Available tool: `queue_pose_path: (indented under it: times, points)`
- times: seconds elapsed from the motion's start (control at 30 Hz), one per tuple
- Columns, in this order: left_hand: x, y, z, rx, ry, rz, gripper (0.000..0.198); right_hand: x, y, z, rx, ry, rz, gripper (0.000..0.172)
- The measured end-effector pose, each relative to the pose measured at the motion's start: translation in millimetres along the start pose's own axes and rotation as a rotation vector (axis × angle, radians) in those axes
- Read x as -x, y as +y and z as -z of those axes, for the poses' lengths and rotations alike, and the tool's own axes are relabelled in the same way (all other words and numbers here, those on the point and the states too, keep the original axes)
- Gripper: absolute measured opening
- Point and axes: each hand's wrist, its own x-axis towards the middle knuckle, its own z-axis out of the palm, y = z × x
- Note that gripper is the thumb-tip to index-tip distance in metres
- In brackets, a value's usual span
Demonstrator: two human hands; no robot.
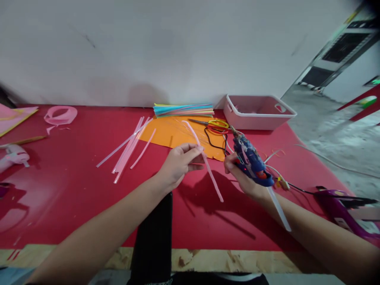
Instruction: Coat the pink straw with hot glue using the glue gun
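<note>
Between the thumb and fingers of my left hand [179,166] is a thin pink fuzzy stick [211,174], like a pipe cleaner, slanting down to the right with its upper end bent. My right hand [242,176] grips a blue hot glue gun [251,156], its nozzle pointing up and to the left. A clear glue stick [279,209] juts from the gun's back end. Behind both hands lies an orange sheet [166,132], with yellow and red scissors [218,126] on it. Left of my left hand rest several pink and clear strips [129,152] and a shorter pink piece [144,148].
A bundle of coloured sticks [184,110] lies against the wall, beside a pink basket [258,122]. Cables run along the right side near a purple device [341,209]. A pink tape ring [61,115] and a pink glue gun [13,158] sit at left on the red table [74,190].
</note>
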Motion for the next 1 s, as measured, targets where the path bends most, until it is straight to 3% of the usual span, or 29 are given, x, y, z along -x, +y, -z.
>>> queue_pose_path:
  times: [0.17, 0.37, 0.53, 0.73, 0.87, 1.0]
  points:
    - [2, 23, -18.0, 0.009, -0.049, -0.11, 0.026, -14, -23, -13, -0.257, 0.082, -0.109, 0.029]
    - [16, 38, -31.6, -0.006, -0.022, -0.267, 0.025, -15, -56, -11, -0.376, 0.116, -0.222, 0.035]
    - [25, 31, -30.4, -0.028, 0.03, -0.295, 0.026, -10, -75, -10, -0.429, 0.117, -0.304, 0.041]
    - [45, 19, -22.1, -0.001, 0.108, -0.277, 0.039, 2, -90, -7, -0.463, 0.109, -0.388, 0.041]
    - [61, 10, -21.8, 0.027, 0.1, -0.242, 0.048, 5, -91, -8, -0.499, 0.159, -0.438, 0.042]
    - [69, 0, -21.3, -0.004, 0.102, -0.247, 0.044, 10, -82, -14, -0.545, 0.197, -0.459, 0.038]
